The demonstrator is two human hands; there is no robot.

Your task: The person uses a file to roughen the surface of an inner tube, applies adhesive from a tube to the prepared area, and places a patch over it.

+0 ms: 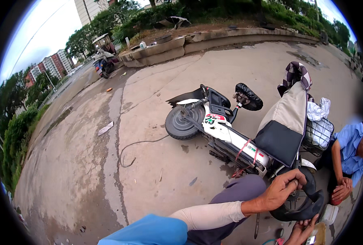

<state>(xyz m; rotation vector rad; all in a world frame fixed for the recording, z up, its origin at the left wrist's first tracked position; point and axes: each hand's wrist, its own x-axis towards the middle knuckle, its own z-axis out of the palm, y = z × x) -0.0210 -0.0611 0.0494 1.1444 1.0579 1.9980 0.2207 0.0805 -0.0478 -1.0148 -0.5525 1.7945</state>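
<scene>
A white electric scooter (226,130) lies on its side in front of me. At its near wheel, a black rubber inner tube (312,206) bulges out, bent and loose, beside the rim. My left hand (282,190), reaching in from a pale sleeve, is closed with thumb and fingers pinched on the tube's upper part. Lower down, my right hand (304,232) grips the tube's bottom edge from below, its fingers partly hidden. A grey and black leg cover (285,112) hangs over the scooter above the wheel.
A person in a blue shirt (350,143) crouches at the right, hands together. Near my right hand are a yellowish container (319,233) and a clear box (330,214). A thin rod (257,226) and a hose (126,157) lie on the concrete. A low kerb (214,40) runs behind.
</scene>
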